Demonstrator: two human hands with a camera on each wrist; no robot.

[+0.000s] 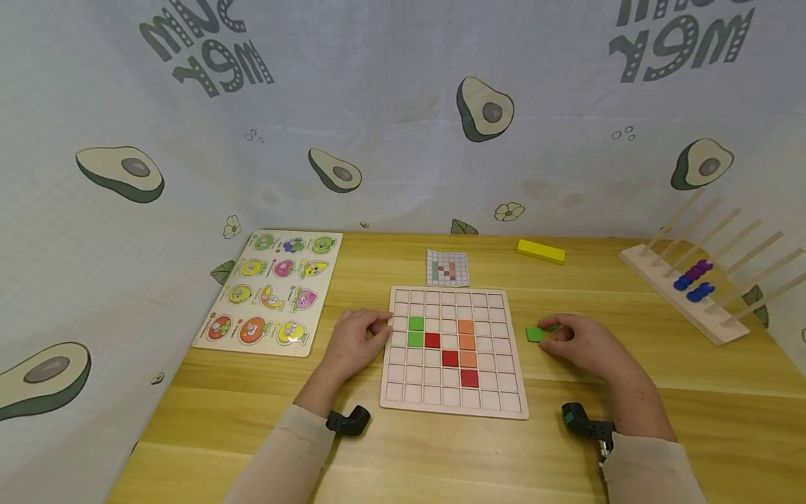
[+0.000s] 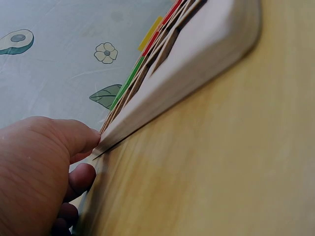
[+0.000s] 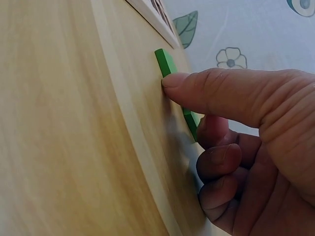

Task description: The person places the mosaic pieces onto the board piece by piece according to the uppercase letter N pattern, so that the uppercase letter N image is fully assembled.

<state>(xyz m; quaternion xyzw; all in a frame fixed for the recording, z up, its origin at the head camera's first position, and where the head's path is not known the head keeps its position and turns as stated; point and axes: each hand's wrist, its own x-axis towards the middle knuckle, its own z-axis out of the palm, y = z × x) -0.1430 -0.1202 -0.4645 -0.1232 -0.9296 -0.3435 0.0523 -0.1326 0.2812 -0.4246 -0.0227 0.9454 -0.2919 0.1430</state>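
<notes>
A pale wooden grid board (image 1: 428, 408) lies on the table, with green, red and orange square tiles in some of its cells. My left hand (image 1: 354, 343) is at the board's left edge; its thumb (image 2: 78, 137) touches the rim and the index fingertip is close by. To the right of the board, my right hand (image 1: 582, 343) pinches a green tile (image 3: 191, 123) between thumb and index finger, close to the tabletop. Another green tile (image 1: 534, 334) lies just left of these fingertips. The thumb partly covers the green pieces in the right wrist view.
A small printed pattern card (image 1: 448, 269) lies behind the board. Farther right is a yellow block (image 1: 541, 252). A fruit picture board (image 1: 252, 345) lies at the left, and a wooden peg stand (image 1: 724, 332) with purple and blue beads at the right. A patterned cloth surrounds the table's back and sides.
</notes>
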